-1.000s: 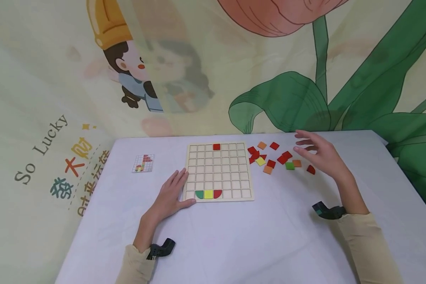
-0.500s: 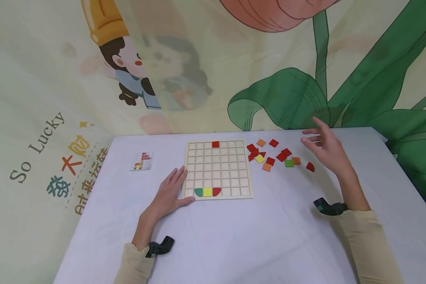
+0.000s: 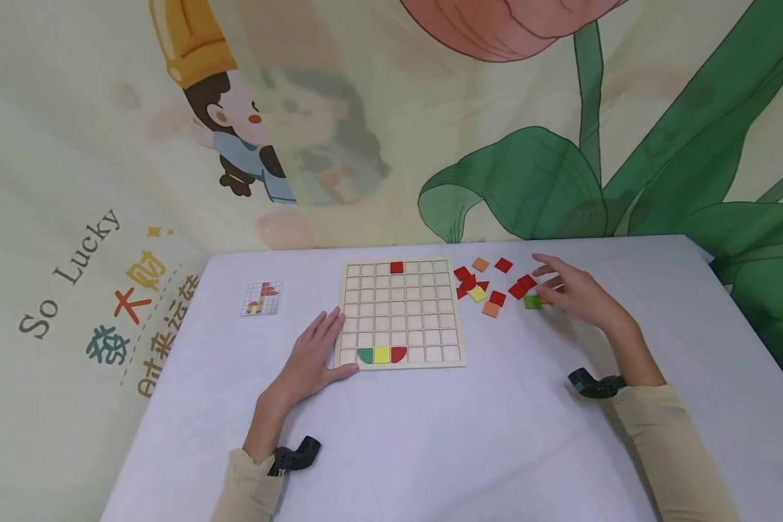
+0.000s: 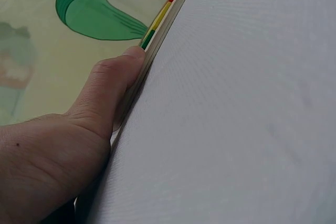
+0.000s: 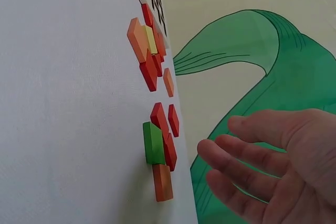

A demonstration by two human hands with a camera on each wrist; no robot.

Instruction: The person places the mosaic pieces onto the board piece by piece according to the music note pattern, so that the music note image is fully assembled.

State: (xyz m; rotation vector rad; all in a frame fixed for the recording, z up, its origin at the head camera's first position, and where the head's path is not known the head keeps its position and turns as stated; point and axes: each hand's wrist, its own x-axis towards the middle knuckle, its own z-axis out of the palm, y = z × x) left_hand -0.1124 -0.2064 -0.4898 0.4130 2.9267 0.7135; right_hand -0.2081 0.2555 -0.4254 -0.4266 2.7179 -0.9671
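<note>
My left hand (image 3: 309,355) rests with straight fingers along the left edge of a wooden grid board (image 3: 424,315). Its thumb (image 4: 123,66) lies at the board's near corner. The board's front row holds a green rounded piece (image 3: 365,356), a yellow square (image 3: 381,355) and a red rounded piece (image 3: 399,354); a red square (image 3: 396,267) sits in the back row. Over the right end of the loose tiles hovers my right hand (image 3: 581,293), fingers loosely bent and nothing between them. Closest to it are a green square tile (image 3: 532,301) and an orange tile (image 5: 163,182), partly covered in the head view.
Several loose red, orange and yellow tiles (image 3: 497,298) lie scattered right of the board, some overlapping. A small pattern card (image 3: 261,299) lies to the left on the white-covered table (image 3: 431,442). A printed curtain (image 3: 365,145) hangs behind the table's back edge.
My right hand first rose a little to the right, then came down and left over the tiles. It now hides the red rounded tile at the far right. My left hand stays put.
</note>
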